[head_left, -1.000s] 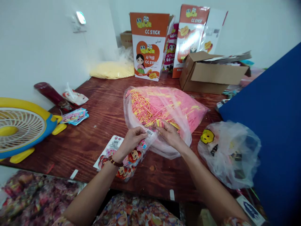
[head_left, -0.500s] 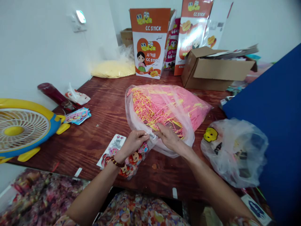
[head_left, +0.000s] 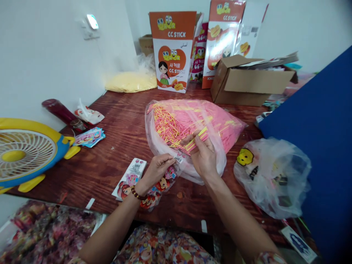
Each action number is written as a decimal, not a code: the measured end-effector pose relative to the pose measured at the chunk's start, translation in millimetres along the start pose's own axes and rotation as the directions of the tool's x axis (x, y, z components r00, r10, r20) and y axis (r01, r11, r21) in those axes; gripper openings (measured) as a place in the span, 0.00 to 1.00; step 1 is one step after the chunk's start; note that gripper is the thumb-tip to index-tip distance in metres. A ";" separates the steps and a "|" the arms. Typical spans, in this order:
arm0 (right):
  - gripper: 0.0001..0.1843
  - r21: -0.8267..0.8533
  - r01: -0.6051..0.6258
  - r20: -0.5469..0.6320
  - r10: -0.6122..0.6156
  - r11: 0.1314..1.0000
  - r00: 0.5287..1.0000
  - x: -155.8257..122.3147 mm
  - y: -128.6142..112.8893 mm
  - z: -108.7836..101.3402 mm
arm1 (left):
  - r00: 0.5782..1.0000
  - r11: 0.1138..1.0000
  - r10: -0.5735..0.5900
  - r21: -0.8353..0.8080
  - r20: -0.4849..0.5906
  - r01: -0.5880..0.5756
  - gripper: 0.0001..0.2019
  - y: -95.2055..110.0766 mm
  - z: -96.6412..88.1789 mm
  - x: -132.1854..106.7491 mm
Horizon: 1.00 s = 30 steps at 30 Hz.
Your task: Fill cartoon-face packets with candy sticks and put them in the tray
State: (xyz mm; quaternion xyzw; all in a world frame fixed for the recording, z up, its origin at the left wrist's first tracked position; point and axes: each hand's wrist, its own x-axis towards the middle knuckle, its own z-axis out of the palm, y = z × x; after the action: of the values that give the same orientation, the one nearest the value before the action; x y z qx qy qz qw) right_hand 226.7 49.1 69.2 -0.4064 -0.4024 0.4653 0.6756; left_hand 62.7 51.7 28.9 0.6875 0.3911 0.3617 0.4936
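A large clear plastic bag [head_left: 223, 156] of thin pink and yellow sticks [head_left: 167, 124] lies open on the table, its mouth toward me. Over that mouth, my right hand [head_left: 204, 156] is closed on a small bundle of pink and yellow sticks [head_left: 197, 141]. My left hand [head_left: 158, 167] pinches the top edge of a printed plastic pouch [head_left: 164, 183] with cartoon figures and a barcode. The pouch hangs partly beneath that hand. Left of it, a stack of similar printed packets [head_left: 134, 168] lies flat, partly covered by my wrist.
A yellow and blue fan [head_left: 27, 150] stands at the left, near a dark red bottle [head_left: 59, 112] and blue packets [head_left: 90, 137]. Printed cartons [head_left: 174, 47] and an open cardboard box [head_left: 255, 82] line the back. A white plastic bag [head_left: 275, 176] sits at the right beside a blue panel [head_left: 310, 139].
My right hand has moved up and away from the pouch and turned, now showing a bundle of sticks in its fingers. My left hand keeps its pinch on the pouch.
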 end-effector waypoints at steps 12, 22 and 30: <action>0.10 -0.161 -0.036 0.163 0.062 0.986 0.985 -17.1 22.3 -6.0 | 0.997 0.997 -0.002 -0.075 -0.079 -0.004 0.14 -5.4 4.3 3.1; 0.15 -0.345 0.060 0.245 0.029 0.937 0.969 -9.3 11.5 -17.2 | 0.992 0.952 -0.091 -0.299 -0.086 0.062 0.10 -7.4 9.7 11.3; 0.15 -0.358 0.045 0.333 0.083 0.933 0.939 -2.0 3.9 -30.0 | 0.985 0.924 -0.083 -0.381 -0.151 0.020 0.10 -14.0 8.7 14.7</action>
State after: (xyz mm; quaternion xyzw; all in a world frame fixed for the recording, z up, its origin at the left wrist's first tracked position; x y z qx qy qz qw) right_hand 252.8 42.9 54.9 -0.4400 -0.5881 0.4537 0.5047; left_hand 74.3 64.4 14.9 0.5370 0.3712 0.4724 0.5922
